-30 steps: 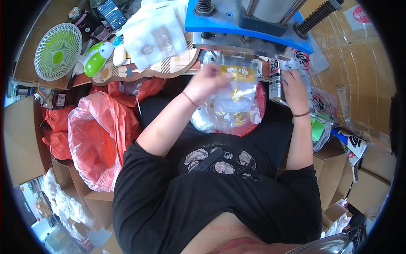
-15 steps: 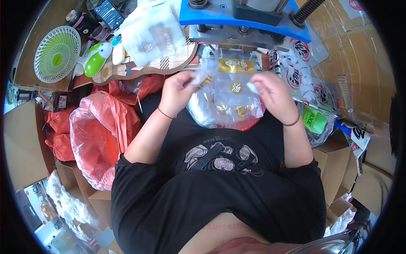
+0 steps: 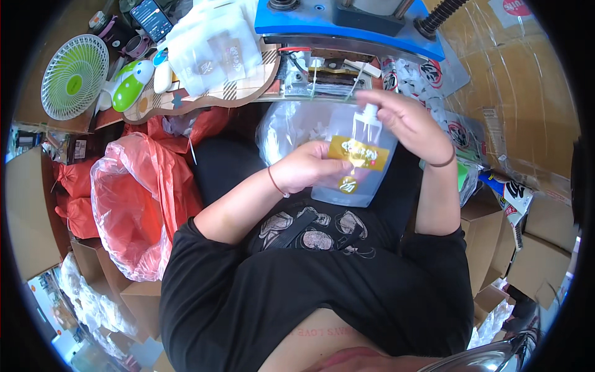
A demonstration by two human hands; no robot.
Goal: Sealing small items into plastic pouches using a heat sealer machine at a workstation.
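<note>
Smooth, glossy, translucent plastic pouch [image 3: 370,180]; crinkled, shiny red plastic bag [image 3: 173,180] at left; matt black cloth shirt [image 3: 322,279], near; blue-painted metal press [image 3: 310,22], far; brown cardboard [image 3: 527,99], right.

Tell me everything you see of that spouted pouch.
The pouch looks like clear, flexible plastic, with a gold printed band, round gold emblem and white spout. Apparently unfilled, it tilts slightly over the lap, spout end forward. The left hand pinches its left side; the right hand is at the spout, contact hard to tell.
</note>
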